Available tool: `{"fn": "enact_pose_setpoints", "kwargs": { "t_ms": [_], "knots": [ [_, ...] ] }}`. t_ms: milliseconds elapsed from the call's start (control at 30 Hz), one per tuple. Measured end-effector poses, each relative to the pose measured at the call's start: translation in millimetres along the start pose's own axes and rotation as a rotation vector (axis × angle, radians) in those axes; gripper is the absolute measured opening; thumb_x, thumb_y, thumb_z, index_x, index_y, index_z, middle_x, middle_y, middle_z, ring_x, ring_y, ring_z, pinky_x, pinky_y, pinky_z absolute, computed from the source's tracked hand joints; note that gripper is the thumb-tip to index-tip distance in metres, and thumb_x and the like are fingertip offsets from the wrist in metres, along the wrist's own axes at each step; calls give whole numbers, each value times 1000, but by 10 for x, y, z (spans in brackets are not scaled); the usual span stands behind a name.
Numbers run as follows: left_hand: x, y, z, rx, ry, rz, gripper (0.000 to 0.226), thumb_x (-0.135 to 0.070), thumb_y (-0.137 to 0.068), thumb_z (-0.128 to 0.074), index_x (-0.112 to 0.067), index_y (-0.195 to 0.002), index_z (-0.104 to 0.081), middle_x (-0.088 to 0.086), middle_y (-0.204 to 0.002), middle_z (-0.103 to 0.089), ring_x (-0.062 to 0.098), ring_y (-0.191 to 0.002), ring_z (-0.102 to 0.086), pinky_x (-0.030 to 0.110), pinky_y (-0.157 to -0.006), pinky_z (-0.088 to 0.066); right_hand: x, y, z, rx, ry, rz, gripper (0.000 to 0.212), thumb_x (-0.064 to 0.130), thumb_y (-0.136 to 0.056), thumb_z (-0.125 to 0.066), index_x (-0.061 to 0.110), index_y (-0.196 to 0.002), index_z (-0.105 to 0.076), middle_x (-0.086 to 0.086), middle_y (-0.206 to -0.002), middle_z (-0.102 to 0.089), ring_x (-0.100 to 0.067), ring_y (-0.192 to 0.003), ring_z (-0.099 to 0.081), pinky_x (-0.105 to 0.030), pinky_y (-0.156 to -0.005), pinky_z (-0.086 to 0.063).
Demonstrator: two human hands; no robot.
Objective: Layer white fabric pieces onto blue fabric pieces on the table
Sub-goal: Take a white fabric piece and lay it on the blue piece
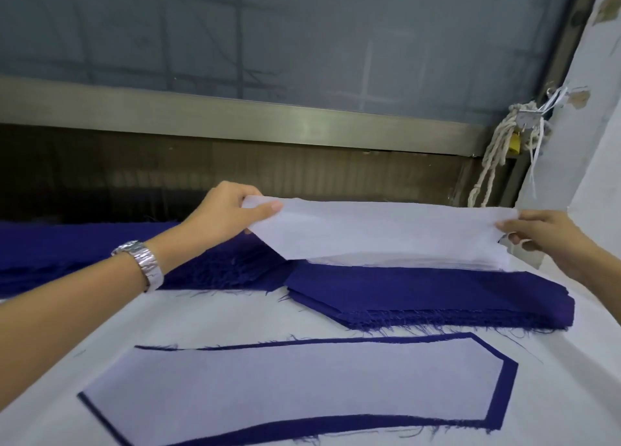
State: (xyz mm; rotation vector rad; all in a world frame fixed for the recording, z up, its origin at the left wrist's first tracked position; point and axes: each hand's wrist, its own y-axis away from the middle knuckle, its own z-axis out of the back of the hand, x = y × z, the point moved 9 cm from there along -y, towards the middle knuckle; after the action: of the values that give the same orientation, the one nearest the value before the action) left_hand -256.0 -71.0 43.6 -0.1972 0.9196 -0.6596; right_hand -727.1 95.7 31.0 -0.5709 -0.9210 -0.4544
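Note:
A long white fabric piece hangs lifted above a stack of white pieces at the far side of the table. My left hand pinches its left end and my right hand pinches its right end. In front of that stack lies a stack of blue fabric pieces with frayed edges. Nearer to me, a single blue piece lies flat with a white piece laid on top of it, so only a blue border shows.
More blue fabric is heaped at the far left. The table is covered in white. A window frame runs behind it, a white wall stands at the right, and knotted cord hangs in the corner.

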Motion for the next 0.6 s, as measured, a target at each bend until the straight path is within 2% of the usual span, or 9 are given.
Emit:
{"fn": "enact_pose_setpoints", "kwargs": {
  "t_ms": [67,133,233,333,467,500,600],
  "knots": [
    [149,213,168,33,41,76,39,-52,-86,-65,-16,-73,-73,3,-65,-68,10,-65,-64,28,-72,-49,-7,119,-111,136,-6,-60,15,15,-88,-73,3,-79,-72,-9,-65,-63,-21,-67,-55,-30,-67,-46],
    [323,464,280,93,37,184,38,-54,-83,-63,-19,-75,-76,-3,-66,-69,4,-60,-59,20,-65,-45,-46,246,-243,267,-4,-114,16,18,-82,-77,5,-73,-73,-9,-60,-60,-18,-60,-55,-26,-57,-49],
    [607,852,368,213,-23,370,28,-50,-87,-64,-28,-79,-79,-8,-78,-73,9,-68,-58,19,-63,-45,-170,430,-437,464,30,-173,23,26,-72,-82,6,-69,-70,-10,-58,-53,-13,-51,-49,-17,-45,-43],
    [802,1202,445,277,-53,496,37,-59,-72,-66,-26,-80,-81,-10,-70,-70,10,-60,-51,16,-54,-40,-348,602,-609,633,118,-221,40,31,-70,-85,-4,-77,-67,-13,-61,-52,-14,-49,-44,-19,-42,-38],
    [938,1544,498,340,-50,532,62,-69,-62,-68,-14,-89,-80,4,-72,-57,12,-53,-36,18,-50,-32,-539,776,-769,786,228,-272,52,40,-62,-95,-2,-82,-71,-12,-63,-59,-13,-47,-46,-19,-42,-38],
    [954,1597,514,339,-53,525,66,-70,-61,-68,-11,-89,-79,6,-74,-55,11,-52,-35,18,-50,-31,-572,803,-795,812,247,-266,56,43,-62,-94,-2,-87,-72,-12,-64,-60,-14,-48,-46,-19,-44,-38],
    [974,1729,563,316,-83,509,63,-71,-58,-67,-14,-82,-79,6,-74,-66,4,-50,-46,17,-53,-36,-667,839,-856,853,301,-236,58,47,-68,-91,-2,-91,-70,-12,-62,-57,-15,-50,-44,-20,-45,-36]
  ]
}}
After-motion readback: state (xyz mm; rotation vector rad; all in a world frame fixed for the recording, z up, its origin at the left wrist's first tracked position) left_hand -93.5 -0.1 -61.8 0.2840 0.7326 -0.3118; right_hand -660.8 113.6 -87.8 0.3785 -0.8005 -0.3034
